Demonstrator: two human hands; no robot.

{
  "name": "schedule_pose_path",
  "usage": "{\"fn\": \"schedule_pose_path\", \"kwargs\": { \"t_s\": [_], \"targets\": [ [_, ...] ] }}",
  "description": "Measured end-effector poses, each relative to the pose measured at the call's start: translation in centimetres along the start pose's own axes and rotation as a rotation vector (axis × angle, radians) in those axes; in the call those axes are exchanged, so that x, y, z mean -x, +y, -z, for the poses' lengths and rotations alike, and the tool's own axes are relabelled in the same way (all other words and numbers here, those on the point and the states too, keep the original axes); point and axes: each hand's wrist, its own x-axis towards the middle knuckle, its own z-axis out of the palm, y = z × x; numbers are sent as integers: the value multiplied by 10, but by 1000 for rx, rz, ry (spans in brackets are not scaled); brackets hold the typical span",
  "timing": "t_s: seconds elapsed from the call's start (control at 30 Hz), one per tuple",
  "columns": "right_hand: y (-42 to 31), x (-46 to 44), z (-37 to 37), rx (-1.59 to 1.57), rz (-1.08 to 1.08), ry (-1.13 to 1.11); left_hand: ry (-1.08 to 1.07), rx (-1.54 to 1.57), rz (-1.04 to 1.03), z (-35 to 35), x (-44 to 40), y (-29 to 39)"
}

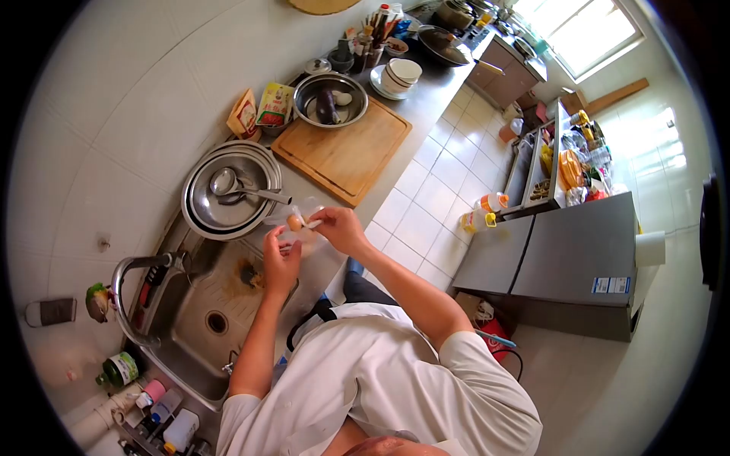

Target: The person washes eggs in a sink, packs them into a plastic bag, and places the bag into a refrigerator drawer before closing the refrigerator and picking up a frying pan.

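Note:
A thin clear plastic bag hangs between my two hands, over the counter edge beside the sink. A small round orange-brown item shows in it; its kind is unclear. My right hand pinches a gathered whitish part of the bag between thumb and fingers. Lower and to the left, my left hand has its fingers closed at the bag's near side. Just behind them, stacked steel bowls hold a ladle whose handle points toward my hands.
The steel sink with dark scraps lies at the left, under a curved faucet. A wooden cutting board lies behind my hands, with a steel bowl holding an eggplant at its far edge. A grey refrigerator stands at the right.

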Motion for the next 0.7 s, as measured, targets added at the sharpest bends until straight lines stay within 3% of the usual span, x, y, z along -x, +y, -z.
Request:
{"fn": "schedule_pose_path", "kwargs": {
  "t_s": [0.2,0.3,0.5,0.57,0.7],
  "targets": [
    [14,-14,9,-287,50,60,25,-519,-237,-10,-1,13],
    [-13,-1,32,-388,-22,-19,-2,-495,-256,-26,-1,17],
    [-32,24,100,-383,92,-27,-108,-327,-381,-101,-18,56],
    [-27,30,123,-369,237,31,-220,-50,-226,-147,-28,34],
    [7,43,191,-326,302,130,-397,182,-17,-232,-37,72]
  ]
}}
